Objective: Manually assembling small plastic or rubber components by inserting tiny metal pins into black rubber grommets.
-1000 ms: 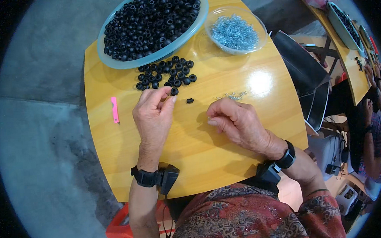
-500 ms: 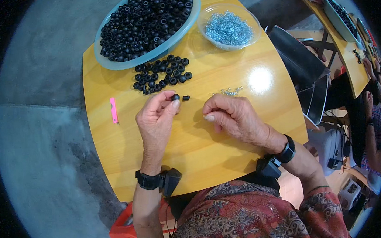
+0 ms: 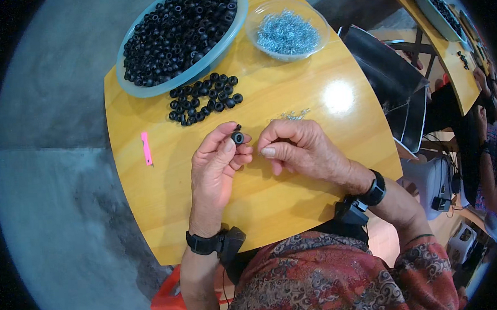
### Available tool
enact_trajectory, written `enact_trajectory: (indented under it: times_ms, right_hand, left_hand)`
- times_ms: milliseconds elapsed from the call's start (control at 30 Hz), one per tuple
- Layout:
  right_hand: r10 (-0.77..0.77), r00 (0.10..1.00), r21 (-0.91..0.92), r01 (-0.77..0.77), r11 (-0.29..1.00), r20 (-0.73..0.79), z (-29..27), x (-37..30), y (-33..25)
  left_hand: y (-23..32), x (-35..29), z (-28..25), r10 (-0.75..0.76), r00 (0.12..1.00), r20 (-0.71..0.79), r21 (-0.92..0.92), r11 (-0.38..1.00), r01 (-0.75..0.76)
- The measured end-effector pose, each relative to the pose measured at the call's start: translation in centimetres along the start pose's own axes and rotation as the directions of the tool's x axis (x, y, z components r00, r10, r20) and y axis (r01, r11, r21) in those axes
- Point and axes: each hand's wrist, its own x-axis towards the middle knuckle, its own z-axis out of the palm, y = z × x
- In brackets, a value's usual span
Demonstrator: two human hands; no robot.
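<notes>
My left hand pinches a round black bead-like plastic piece between thumb and fingers, its open hole facing up. Just beyond the fingertips shows a small black plug-like piece; whether they touch it I cannot tell. Close by on the right, my right hand is closed, thumb against bent forefinger; anything tiny in that pinch is hidden. Past its knuckles lie a few small silvery pieces, spring-like in look. A loose group of black hollow pieces lies beyond my left hand.
A pale blue basin full of black pieces stands at the far left of the yellow table. Beside it is a clear bowl of silvery-blue pieces. A pink cutter lies at left. Another table with people's hands is at right.
My left hand has moved slightly right and toward me, and the black piece now shows its hole upward. The hands are closer together. The whole view has shifted a little.
</notes>
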Motion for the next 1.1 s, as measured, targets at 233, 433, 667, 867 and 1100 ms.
enact_trajectory:
  times_ms: [233,433,667,867,1100]
  right_hand:
    - [0.06,0.998,0.055,-0.062,0.997,0.037,0.45,0.01,0.09]
    - [0.064,0.998,0.057,-0.064,0.996,0.01,0.77,-0.08,0.16]
    - [0.068,0.996,0.098,-0.062,0.993,-0.061,0.51,0.05,0.31]
    - [-0.017,0.995,0.143,0.031,0.989,-0.1,0.45,0.0,0.41]
    - [-0.096,0.992,0.187,0.109,0.976,-0.076,0.48,0.08,0.22]
  left_hand:
    - [-0.22,-0.17,-0.34,0.058,0.998,-0.019,0.058,0.997,-0.057]
    - [0.21,0.17,-0.59,0.032,0.999,0.041,0.01,0.999,-0.032]
    - [0.37,-0.26,-0.46,-0.009,0.994,0.11,-0.002,1.0,0.009]
    - [-0.34,-0.34,-0.31,0.044,0.997,0.061,0.104,0.993,-0.051]
    - [-0.26,-0.37,0.03,0.038,0.998,0.045,0.117,0.992,-0.043]
